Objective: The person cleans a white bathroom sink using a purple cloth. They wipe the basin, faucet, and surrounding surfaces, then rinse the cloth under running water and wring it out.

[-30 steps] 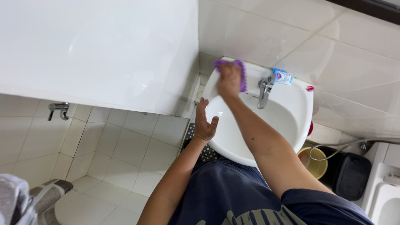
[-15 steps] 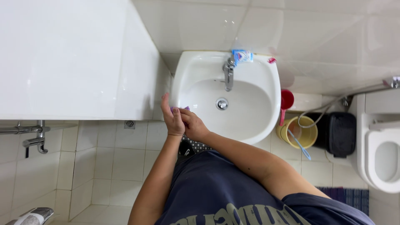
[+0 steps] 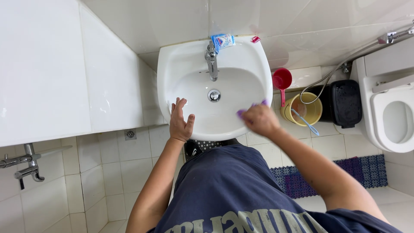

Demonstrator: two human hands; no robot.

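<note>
Peeking from right hand point(image 3: 260, 119) fingers on sink point(image 3: 181, 64) rim, purple cloth point(image 3: 242, 111).

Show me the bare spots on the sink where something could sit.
Bare: the sink rim left of the tap, and the bowl around the drain. Crowded: behind the tap, where a packet lies, and the front rim, under both hands.

A home bathroom is shown. A white ceramic wall basin point(image 3: 172, 69) with a chrome tap point(image 3: 211, 60) is seen beside a white toilet point(image 3: 390, 116), glossy white wall tiles point(image 3: 151, 21) and a yellow plastic bucket point(image 3: 317, 114).
</note>
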